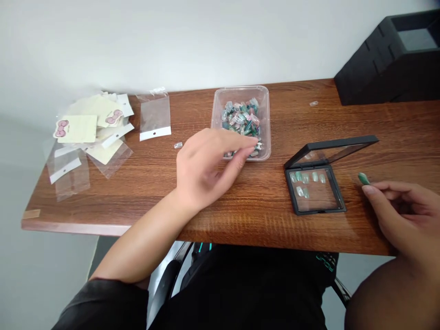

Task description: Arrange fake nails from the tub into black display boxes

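Observation:
My right hand [405,208] pinches a green press-on nail [363,178] between thumb and fingers, just right of the black case. My left hand [211,160] reaches over the near edge of a clear plastic tub [266,98] filled with loose press-on nails [242,118] in green, clear and pink. Its thumb and fingertips are closed together; whether a nail is between them I cannot make out. Between my hands stands the black case [338,195], its windowed lid [343,145] raised. Several pale green nails [305,178] lie inside on the clear film, in two rows.
At the left lies a pile of cream backing cards [77,128] and clear bags. A clear bag [154,114] lies apart from them. One loose clear nail [178,145] is left of the tub, and a small clear piece [313,103] lies farther right. Black stacked trays [371,68] stand back right.

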Motion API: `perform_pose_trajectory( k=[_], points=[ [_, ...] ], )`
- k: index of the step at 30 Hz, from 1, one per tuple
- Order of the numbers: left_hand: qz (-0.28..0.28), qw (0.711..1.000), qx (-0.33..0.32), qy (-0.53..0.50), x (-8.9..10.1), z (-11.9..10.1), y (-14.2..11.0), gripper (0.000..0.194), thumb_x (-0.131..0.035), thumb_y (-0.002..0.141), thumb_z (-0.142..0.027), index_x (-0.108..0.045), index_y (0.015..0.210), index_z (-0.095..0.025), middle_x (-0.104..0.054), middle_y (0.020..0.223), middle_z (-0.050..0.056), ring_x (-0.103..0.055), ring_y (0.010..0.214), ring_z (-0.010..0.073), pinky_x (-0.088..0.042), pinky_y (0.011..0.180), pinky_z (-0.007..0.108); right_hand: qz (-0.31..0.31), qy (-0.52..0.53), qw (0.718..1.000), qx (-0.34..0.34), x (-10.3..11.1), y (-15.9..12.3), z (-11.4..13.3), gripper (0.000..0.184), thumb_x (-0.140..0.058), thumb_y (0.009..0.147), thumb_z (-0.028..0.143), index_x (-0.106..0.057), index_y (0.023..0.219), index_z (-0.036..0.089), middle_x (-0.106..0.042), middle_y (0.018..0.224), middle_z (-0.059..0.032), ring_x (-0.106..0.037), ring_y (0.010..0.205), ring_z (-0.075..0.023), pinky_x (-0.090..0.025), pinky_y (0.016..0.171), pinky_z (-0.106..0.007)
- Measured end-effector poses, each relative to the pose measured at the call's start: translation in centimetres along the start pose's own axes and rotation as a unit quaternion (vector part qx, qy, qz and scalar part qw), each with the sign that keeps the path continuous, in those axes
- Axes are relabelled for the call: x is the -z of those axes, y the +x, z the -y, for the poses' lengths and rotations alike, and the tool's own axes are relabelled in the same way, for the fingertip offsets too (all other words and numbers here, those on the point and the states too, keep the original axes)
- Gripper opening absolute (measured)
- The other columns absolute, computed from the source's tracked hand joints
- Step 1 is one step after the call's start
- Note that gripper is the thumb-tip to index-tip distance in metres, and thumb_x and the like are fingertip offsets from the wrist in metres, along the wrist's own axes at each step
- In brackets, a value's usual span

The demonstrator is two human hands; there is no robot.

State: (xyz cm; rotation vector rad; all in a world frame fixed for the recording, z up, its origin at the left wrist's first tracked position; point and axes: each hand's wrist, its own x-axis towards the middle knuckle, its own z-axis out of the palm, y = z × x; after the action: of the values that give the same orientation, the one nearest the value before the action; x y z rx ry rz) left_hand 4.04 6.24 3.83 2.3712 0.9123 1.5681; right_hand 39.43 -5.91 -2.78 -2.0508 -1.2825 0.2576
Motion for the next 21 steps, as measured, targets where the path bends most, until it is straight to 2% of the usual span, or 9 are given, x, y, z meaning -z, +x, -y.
perform_pose_trajectory(
  k=[3,6,8,10,13,15,18,21],
  points=[
    [0.059,0.987,-0.044,0.141,0.5,0.8,0.1,0.019,-0.076,0.091,-0.018,-0.072,0.107,-0.026,-0.080,0.095,-0.003,-0.072,0.080,0.0142,-0.055,0.083,0.036,0.003,-0.002,1.000,-0.009,0.0,0.0,0.2,0.031,-0.076,0.079,0.049,-0.076,0.095,0.021,-0.062,0.071,-0.0006,-0.049,0.058,-0.0123,-0.038,0.056,-0.031],
    [0.072,0.970,-0.013,0.230,0.8,1.6,0.0,0.012,-0.074,0.093,-0.023,-0.073,0.103,-0.030,-0.080,0.092,-0.005,-0.072,0.087,0.0180,-0.045,0.106,0.047,0.002,-0.003,1.000,-0.009,0.0,-0.1,0.3,0.033,-0.076,0.079,0.050,-0.077,0.096,0.022,-0.063,0.072,-0.0006,-0.050,0.059,-0.0123,-0.038,0.056,-0.031],
    [0.080,0.965,0.015,0.250,1.0,2.0,0.0,0.013,-0.072,0.095,-0.024,-0.073,0.105,-0.032,-0.080,0.095,-0.004,-0.072,0.093,0.0207,-0.039,0.111,0.050,0.001,-0.001,1.000,-0.006,0.0,-0.1,0.2,0.034,-0.076,0.079,0.051,-0.077,0.096,0.022,-0.063,0.074,-0.0005,-0.051,0.061,-0.0122,-0.039,0.057,-0.030],
    [0.082,0.963,0.031,0.255,1.1,2.1,0.1,0.016,-0.071,0.095,-0.025,-0.073,0.109,-0.032,-0.080,0.102,-0.002,-0.072,0.097,0.0226,-0.040,0.107,0.050,0.000,0.003,1.000,-0.006,0.0,-0.1,0.0,0.035,-0.077,0.078,0.052,-0.077,0.096,0.021,-0.064,0.074,-0.0003,-0.051,0.060,-0.0121,-0.040,0.057,-0.030],
    [0.070,0.965,0.020,0.251,1.1,1.5,0.2,0.018,-0.072,0.093,-0.025,-0.072,0.111,-0.030,-0.080,0.109,-0.001,-0.073,0.099,0.0224,-0.045,0.094,0.044,-0.002,0.012,1.000,-0.005,-0.1,0.1,-0.2,0.034,-0.078,0.077,0.051,-0.077,0.094,0.021,-0.063,0.071,0.0009,-0.051,0.059,-0.0113,-0.040,0.056,-0.028],
    [0.074,0.969,-0.023,0.235,1.0,0.8,0.2,0.019,-0.074,0.091,-0.025,-0.072,0.109,-0.030,-0.080,0.109,-0.002,-0.073,0.097,0.0208,-0.046,0.090,0.042,0.000,0.031,1.000,0.004,-0.2,0.2,-0.3,0.030,-0.079,0.078,0.047,-0.077,0.093,0.021,-0.062,0.069,0.0018,-0.051,0.058,-0.0106,-0.040,0.057,-0.028],
    [0.084,0.966,-0.130,0.206,1.2,0.3,0.3,0.021,-0.077,0.088,-0.028,-0.072,0.109,-0.031,-0.081,0.108,-0.004,-0.073,0.092,0.0192,-0.046,0.083,0.040,-0.019,0.094,0.995,0.027,-0.3,0.2,-0.4,0.022,-0.081,0.076,0.039,-0.075,0.085,0.019,-0.065,0.071,0.0007,-0.056,0.064,-0.0116,-0.044,0.064,-0.028],
    [0.056,0.970,-0.168,0.166,1.6,0.7,0.5,0.022,-0.076,0.087,-0.026,-0.072,0.108,-0.030,-0.081,0.102,-0.003,-0.072,0.085,0.0182,-0.048,0.073,0.038,-0.050,0.213,0.975,0.028,0.2,-0.4,-0.1,0.020,-0.086,0.070,0.032,-0.073,0.077,0.019,-0.066,0.071,0.0001,-0.057,0.063,-0.0117,-0.044,0.064,-0.029]
  ],
)
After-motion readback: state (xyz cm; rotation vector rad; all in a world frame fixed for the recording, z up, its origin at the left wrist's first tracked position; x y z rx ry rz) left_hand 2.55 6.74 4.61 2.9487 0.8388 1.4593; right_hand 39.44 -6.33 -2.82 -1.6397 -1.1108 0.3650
